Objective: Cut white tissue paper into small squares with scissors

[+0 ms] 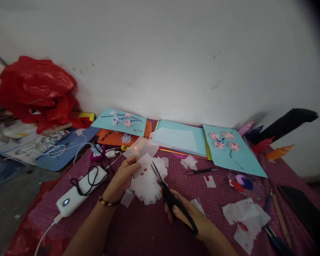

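Note:
My left hand (124,174), with a beaded bracelet at the wrist, pinches the left edge of thin white tissue paper (148,182). Some of its fingertips show through or behind the paper, and I cannot tell how many layers it holds. In my right hand (188,213) is a pair of scissors (173,202) with black handles. Their narrow blades point up and away, slightly parted, close beside the paper's right side. A small white paper piece (127,198) lies on the table just below my left hand.
Behind are turquoise sheets with paper flowers (234,147) and stacked coloured paper (181,137). A white power bank (81,192) with black cable lies at left. Paper scraps (246,217), a pen (201,171) and a clear dish (245,183) sit right. A red plastic bag (40,89) fills the far left.

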Available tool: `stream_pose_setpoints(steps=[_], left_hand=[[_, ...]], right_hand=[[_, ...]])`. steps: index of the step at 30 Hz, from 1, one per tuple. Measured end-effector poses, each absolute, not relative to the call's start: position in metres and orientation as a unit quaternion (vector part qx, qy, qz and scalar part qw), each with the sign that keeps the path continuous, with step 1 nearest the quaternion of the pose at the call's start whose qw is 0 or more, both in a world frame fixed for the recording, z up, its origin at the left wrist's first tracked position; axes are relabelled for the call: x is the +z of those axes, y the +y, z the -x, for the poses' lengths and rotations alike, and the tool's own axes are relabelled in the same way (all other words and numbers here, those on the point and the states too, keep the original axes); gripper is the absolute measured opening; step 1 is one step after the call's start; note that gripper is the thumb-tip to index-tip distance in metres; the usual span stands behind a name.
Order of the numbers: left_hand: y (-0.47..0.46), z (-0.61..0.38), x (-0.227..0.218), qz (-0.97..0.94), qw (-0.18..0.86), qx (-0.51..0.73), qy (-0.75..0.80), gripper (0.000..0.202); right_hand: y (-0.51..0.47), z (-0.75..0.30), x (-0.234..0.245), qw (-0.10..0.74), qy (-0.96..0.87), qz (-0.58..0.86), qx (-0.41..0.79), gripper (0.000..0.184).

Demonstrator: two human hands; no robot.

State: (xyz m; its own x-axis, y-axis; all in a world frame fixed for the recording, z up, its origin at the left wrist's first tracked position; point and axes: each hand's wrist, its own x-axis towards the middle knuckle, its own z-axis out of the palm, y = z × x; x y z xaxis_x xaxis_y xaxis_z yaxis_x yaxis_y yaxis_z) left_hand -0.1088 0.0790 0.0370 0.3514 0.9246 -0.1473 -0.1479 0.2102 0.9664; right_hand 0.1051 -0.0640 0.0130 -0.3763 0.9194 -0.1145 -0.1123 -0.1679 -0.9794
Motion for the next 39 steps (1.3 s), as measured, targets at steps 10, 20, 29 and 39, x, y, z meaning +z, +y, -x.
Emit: stream_pose_setpoints(steps=[10, 20, 29, 39], left_hand=[[0.071, 0.095, 0.041, -0.485, 0.650, 0.380, 0.445, 0.017], [0.067, 0.088, 0.034, -0.491, 0.661, 0.355, 0.443, 0.015], [0.070, 0.098, 0.043, -0.435, 0.781, 0.351, 0.278, 0.018], [0.073, 0.095, 0.045, -0.378, 0.748, 0.420, 0.348, 0.021]], right_hand=[[-0.062, -0.102, 0.016, 0.376, -0.514, 0.429, 0.641, 0.058], [-0.061, -0.101, 0.015, 0.390, -0.498, 0.430, 0.644, 0.057], [-0.069, -0.099, 0.009, 0.432, -0.366, 0.279, 0.775, 0.068], [-0.066, -0.105, 0.012, 0.454, -0.293, 0.263, 0.799, 0.068]])
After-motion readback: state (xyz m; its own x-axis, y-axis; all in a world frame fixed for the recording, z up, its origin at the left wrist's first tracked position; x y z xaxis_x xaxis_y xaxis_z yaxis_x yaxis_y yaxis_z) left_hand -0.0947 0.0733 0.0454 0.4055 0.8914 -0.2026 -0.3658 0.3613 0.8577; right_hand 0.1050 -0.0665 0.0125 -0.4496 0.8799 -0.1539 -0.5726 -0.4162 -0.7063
